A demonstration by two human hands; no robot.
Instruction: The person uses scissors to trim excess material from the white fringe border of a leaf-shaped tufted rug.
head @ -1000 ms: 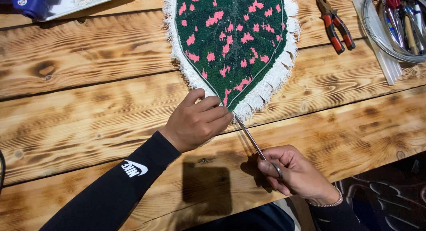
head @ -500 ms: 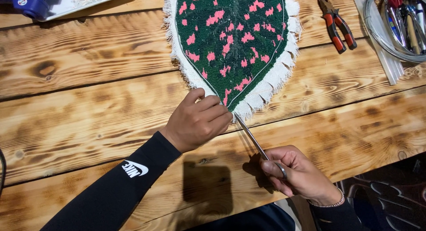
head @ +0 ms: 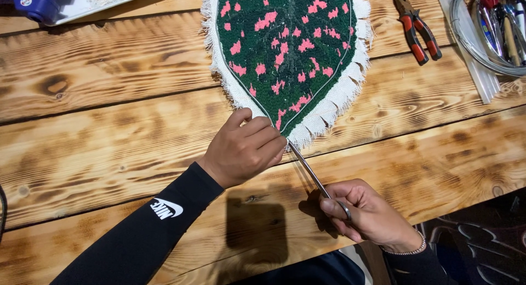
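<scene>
The thin metal wire (head: 309, 170) is being gripped by the right hand (head: 367, 214), slanting up-left toward the green-and-pink leaf-shaped tufted rug (head: 287, 49), whose tip is being pinched by the left hand (head: 244, 148).

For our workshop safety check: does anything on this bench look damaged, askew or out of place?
Nothing stands out. The leaf-shaped rug lies flat, its frayed white edge even all round. The left hand presses its tip; the right hand holds a metal rod. Pliers lie beside it.

A craft workshop: a scorched, knotty plank workbench (head: 109, 126) carries red-handled pliers (head: 417, 26), a coil of grey wire (head: 475, 41), a blue glue gun (head: 38, 4) and a leaf-shaped tufted green-and-pink rug (head: 287, 49).
</scene>
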